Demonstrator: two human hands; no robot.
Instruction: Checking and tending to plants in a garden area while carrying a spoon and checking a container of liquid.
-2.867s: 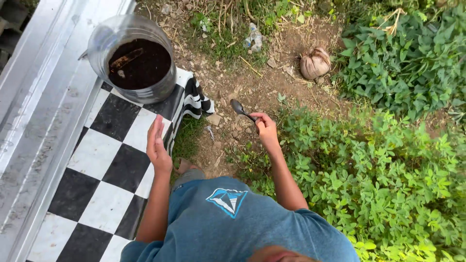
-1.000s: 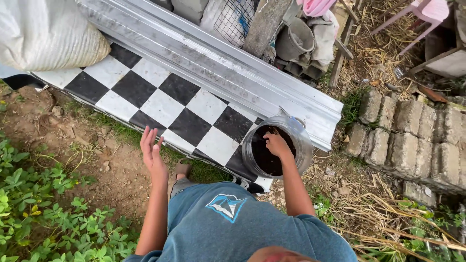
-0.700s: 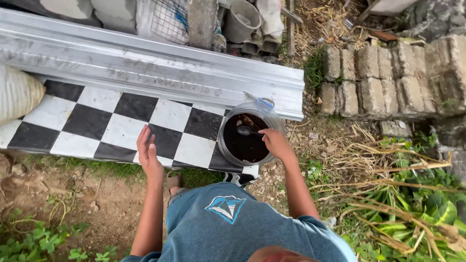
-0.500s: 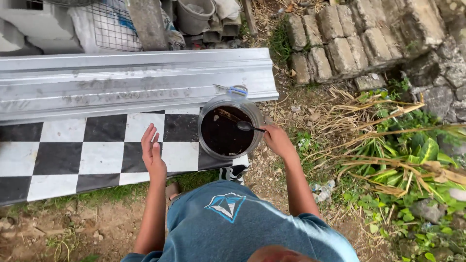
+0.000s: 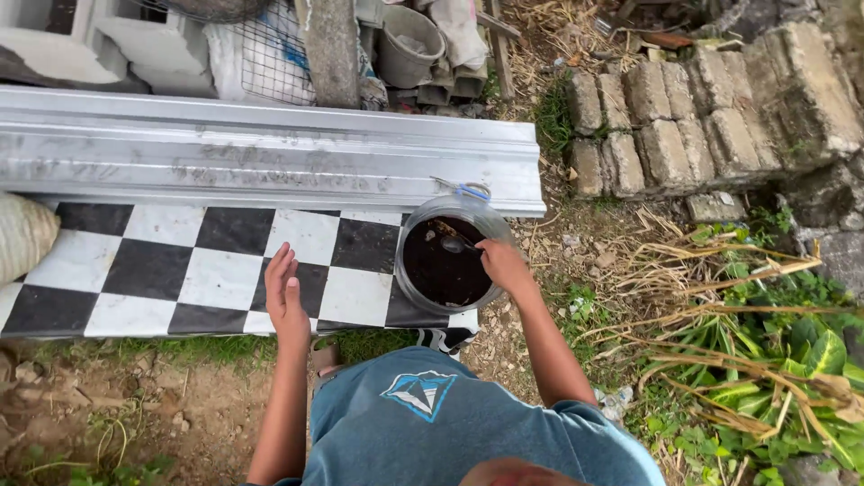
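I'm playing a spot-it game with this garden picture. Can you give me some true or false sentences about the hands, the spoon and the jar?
1. The right hand holds a spoon over the clear jar. True.
2. The jar is full of clean water. False: it holds dark soil.
3. The left hand is open and holds nothing. True.
4. The jar stands on a black and white checkered sheet. True.
5. The left hand is gripping the jar's rim. False: it hovers apart from the jar, over the checkered sheet.
6. The grey blocks lie to the left of the jar. False: they are up on the right.
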